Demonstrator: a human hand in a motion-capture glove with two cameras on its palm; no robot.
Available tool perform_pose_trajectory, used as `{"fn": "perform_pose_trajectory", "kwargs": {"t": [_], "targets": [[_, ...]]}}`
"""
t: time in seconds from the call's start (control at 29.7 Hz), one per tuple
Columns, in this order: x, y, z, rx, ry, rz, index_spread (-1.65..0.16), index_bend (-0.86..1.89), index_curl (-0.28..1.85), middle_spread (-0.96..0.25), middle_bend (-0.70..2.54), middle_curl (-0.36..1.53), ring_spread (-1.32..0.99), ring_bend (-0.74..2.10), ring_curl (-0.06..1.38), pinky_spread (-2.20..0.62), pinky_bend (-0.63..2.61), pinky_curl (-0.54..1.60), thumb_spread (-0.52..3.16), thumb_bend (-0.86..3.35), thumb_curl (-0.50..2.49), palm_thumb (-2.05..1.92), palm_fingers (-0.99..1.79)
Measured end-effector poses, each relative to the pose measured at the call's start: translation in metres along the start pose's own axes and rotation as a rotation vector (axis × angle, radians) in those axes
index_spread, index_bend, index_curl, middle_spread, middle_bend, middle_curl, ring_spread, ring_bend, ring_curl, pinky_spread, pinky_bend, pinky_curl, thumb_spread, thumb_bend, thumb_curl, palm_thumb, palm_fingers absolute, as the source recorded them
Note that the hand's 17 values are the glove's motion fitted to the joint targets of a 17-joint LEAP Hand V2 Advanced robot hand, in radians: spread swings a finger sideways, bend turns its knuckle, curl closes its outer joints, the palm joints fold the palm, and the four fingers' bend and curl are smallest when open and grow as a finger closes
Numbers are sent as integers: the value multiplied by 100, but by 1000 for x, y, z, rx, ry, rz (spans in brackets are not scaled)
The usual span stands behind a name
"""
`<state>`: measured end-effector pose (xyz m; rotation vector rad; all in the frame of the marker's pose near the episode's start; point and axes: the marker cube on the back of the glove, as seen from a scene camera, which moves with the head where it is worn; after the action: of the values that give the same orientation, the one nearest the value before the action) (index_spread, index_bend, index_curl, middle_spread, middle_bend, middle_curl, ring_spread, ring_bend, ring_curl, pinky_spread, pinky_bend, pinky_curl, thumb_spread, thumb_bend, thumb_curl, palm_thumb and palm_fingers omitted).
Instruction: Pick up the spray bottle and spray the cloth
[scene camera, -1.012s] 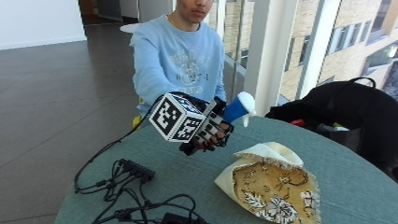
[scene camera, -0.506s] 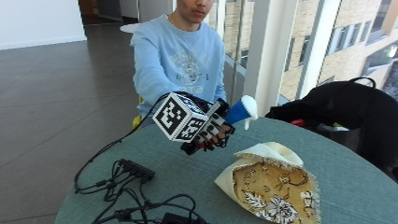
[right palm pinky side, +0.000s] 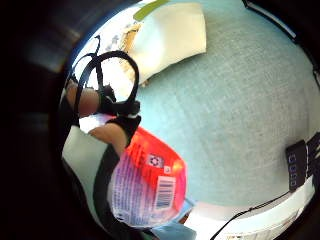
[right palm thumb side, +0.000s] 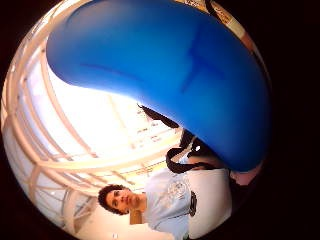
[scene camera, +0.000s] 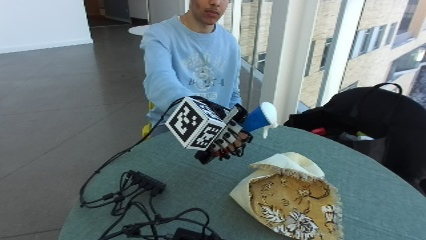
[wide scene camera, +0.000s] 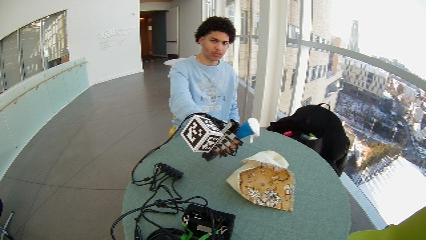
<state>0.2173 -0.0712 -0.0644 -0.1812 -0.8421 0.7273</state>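
Little had moved since before; my hand gripped the bottle, fingers curled, nozzle right of the cloth. Spray could miss it.

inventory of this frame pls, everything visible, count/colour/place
spray bottle: 1, blue head with white nozzle, red-labelled body, held above the table
cloth: 1, cream with brown floral print, folded, on the table in front of the bottle
table: 1, round, teal-green
cables: a black tangle with a power strip, on the table edge beside the person
bag: 1, black, at the table's far side by the window
box: 1, black, on the table's near edge among the cables
right hand: 1, black glove, fingers curled round the spray bottle
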Motion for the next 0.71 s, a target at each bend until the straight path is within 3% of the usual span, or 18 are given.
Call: {"fn": "perform_pose_trajectory", "kwargs": {"t": [0.71], "targets": [[-13, 3, 12, 8, -2, -53, -19, 11, 29, -7, 41, 47, -3, 55, 40, 20, 21, 37, 90, -2, 58, 85, 113]]}}
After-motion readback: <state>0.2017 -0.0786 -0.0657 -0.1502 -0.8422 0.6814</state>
